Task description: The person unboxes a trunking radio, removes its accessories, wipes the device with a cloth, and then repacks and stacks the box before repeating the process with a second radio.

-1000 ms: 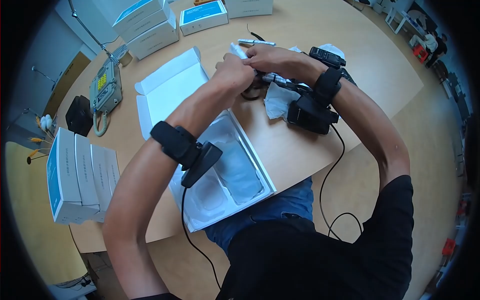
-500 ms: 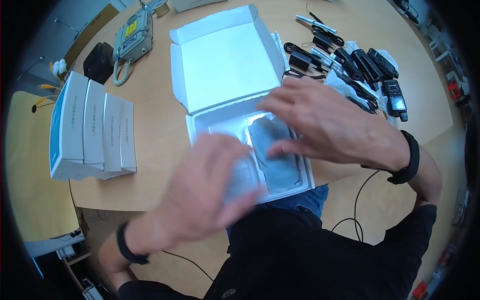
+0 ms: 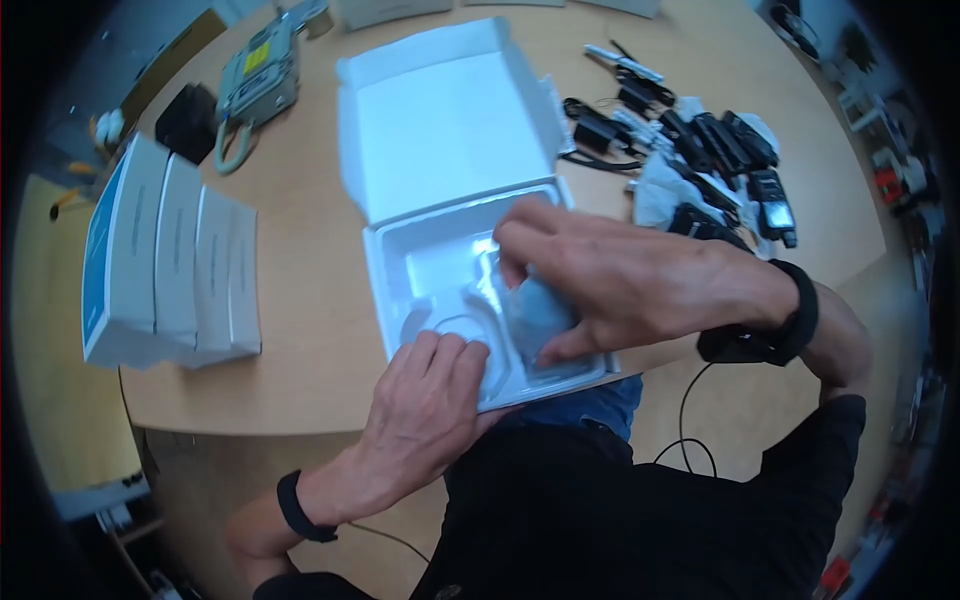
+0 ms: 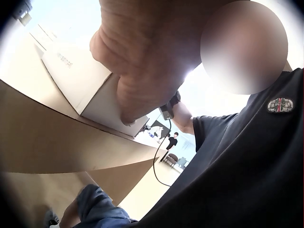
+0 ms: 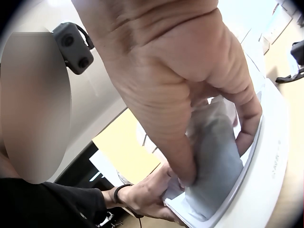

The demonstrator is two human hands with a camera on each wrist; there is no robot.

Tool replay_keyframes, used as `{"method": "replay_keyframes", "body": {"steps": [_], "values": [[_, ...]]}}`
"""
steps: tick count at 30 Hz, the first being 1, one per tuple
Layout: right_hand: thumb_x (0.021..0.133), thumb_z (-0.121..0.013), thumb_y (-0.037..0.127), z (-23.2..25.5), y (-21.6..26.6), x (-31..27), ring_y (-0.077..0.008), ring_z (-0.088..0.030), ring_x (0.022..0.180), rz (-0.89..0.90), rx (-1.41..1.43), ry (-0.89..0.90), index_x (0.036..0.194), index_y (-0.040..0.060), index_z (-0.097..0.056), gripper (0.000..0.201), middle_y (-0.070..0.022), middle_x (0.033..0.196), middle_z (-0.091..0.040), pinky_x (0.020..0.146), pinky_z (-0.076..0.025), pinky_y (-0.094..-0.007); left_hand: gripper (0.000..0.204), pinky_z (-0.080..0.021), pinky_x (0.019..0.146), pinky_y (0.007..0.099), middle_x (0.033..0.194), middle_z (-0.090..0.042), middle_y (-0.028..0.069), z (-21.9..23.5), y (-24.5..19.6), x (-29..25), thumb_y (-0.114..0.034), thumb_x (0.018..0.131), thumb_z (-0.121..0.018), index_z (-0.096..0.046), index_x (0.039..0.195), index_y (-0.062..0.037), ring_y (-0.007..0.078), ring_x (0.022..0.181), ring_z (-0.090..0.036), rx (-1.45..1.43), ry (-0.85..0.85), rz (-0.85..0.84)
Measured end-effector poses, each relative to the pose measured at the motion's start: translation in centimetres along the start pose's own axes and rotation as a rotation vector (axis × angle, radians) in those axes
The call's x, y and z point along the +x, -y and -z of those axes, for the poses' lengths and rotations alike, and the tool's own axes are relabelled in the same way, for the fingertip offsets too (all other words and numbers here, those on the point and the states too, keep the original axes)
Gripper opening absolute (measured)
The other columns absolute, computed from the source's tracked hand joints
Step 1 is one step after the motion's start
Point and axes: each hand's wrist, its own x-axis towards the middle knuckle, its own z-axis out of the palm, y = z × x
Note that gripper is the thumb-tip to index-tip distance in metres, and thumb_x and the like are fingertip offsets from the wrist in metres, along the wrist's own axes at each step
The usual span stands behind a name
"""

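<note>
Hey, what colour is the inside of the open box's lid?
The lid is plain white inside; the head view shows it best.

Head cam looks forward and down from above, fisheye, covering the desk, open white box, left hand and right hand. Left wrist cam sits low, very close to the left hand, tilted, facing across the black shirt; right wrist cam, right up against the right hand, aims along it at the wrapped item and back toward the shirt. Box and left hand show in all three views.
</note>
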Motion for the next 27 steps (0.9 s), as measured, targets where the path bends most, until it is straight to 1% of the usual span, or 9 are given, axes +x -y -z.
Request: {"method": "replay_keyframes", "body": {"steps": [5,8,11,13,16,20,22,25,27], "values": [[0.089,-0.079,0.023,0.3,1.3,-2.3,-0.0293,-0.066,0.088,-0.177,0.078,-0.123,0.118,0.0035,-0.049,0.046,-0.0087,0.094,-0.064,0.079,-0.054,-0.0409,0.086,-0.049,0.094,0.0409,0.119,-0.054,0.0217,1.8,0.4,0.4,-0.034,0.073,-0.089,-0.044,0.136,0.0050,0.0376,0.103,-0.057,-0.137,-0.049,0.002],[0.097,-0.075,0.031,-0.5,2.1,-4.4,-0.0083,-0.062,0.099,-0.284,0.981,-0.715,0.126,0.0073,-0.055,0.042,-0.0024,0.108,-0.064,0.084,-0.054,-0.0263,0.104,-0.053,0.087,0.0380,0.133,-0.051,0.0241,3.4,0.0,1.4,-0.039,0.071,-0.092,-0.034,0.147,0.0019,0.0369,0.111,-0.059,-0.395,-0.258,-0.026],[0.100,-0.069,0.027,-4.9,3.2,-3.4,-0.0122,-0.063,0.106,-0.143,1.565,-0.868,0.130,0.0070,-0.051,0.041,-0.0040,0.114,-0.063,0.090,-0.056,-0.0297,0.095,-0.054,0.068,0.0319,0.126,-0.053,0.0201,3.7,-0.2,3.3,-0.034,0.074,-0.092,-0.041,0.148,-0.0032,0.0296,0.105,-0.061,-0.542,-0.582,-0.167],[0.103,-0.064,0.025,-6.1,3.7,-3.6,-0.0161,-0.062,0.114,-0.111,1.743,-0.802,0.135,0.0068,-0.045,0.042,-0.0073,0.122,-0.059,0.099,-0.054,-0.0347,0.073,-0.051,0.062,0.0288,0.113,-0.054,0.0140,7.2,0.1,3.7,-0.022,0.077,-0.090,-0.054,0.140,-0.0083,0.0226,0.095,-0.061,0.082,-0.404,-0.356],[0.106,-0.057,0.028,-6.4,4.4,-4.1,-0.0219,-0.054,0.129,0.000,2.009,-0.729,0.141,0.0072,-0.037,0.045,-0.0119,0.137,-0.049,0.112,-0.047,-0.0438,0.045,-0.048,0.060,0.0286,0.102,-0.053,0.0083,7.3,-1.3,5.2,-0.011,0.077,-0.088,-0.067,0.117,-0.0098,0.0175,0.083,-0.058,-0.097,-0.507,-0.259],[0.102,-0.064,0.034,-6.8,4.0,-3.5,-0.0225,-0.058,0.124,0.095,1.896,-0.850,0.142,0.0050,-0.034,0.058,-0.0124,0.135,-0.050,0.103,-0.057,-0.0429,0.041,-0.049,0.062,0.0290,0.094,-0.055,0.0087,8.3,-1.6,6.7,0.003,0.070,-0.086,-0.067,0.104,-0.0075,0.0176,0.076,-0.058,-0.235,-0.553,-0.227],[0.099,-0.070,0.035,-6.8,2.9,-3.5,-0.0239,-0.059,0.124,0.230,2.006,-0.656,0.147,0.0034,-0.031,0.069,-0.0135,0.134,-0.052,0.100,-0.058,-0.0417,0.033,-0.050,0.063,0.0292,0.090,-0.055,0.0097,8.9,-1.8,7.8,0.007,0.072,-0.079,-0.063,0.099,-0.0053,0.0178,0.076,-0.059,-0.307,-0.590,-0.240],[0.094,-0.076,0.031,-6.6,1.2,-3.2,-0.0239,-0.062,0.120,0.331,2.001,-0.432,0.147,0.0012,-0.035,0.074,-0.0145,0.133,-0.054,0.096,-0.060,-0.0398,0.010,-0.057,0.083,0.0320,0.107,-0.056,0.0122,11.9,-0.7,9.8,-0.013,0.106,-0.054,-0.051,0.103,-0.0038,0.0170,0.091,-0.060,-0.182,-0.529,-0.226],[0.093,-0.078,0.028,-6.8,0.6,-2.9,-0.0227,-0.064,0.115,0.293,1.904,-0.396,0.144,0.0002,-0.039,0.070,-0.0145,0.130,-0.056,0.093,-0.060,-0.0384,0.019,-0.054,0.100,0.0352,0.122,-0.061,0.0170,11.7,-0.4,11.6,-0.023,0.108,-0.053,-0.053,0.110,-0.0046,0.0202,0.108,-0.065,-0.512,-0.644,-0.156]]}}
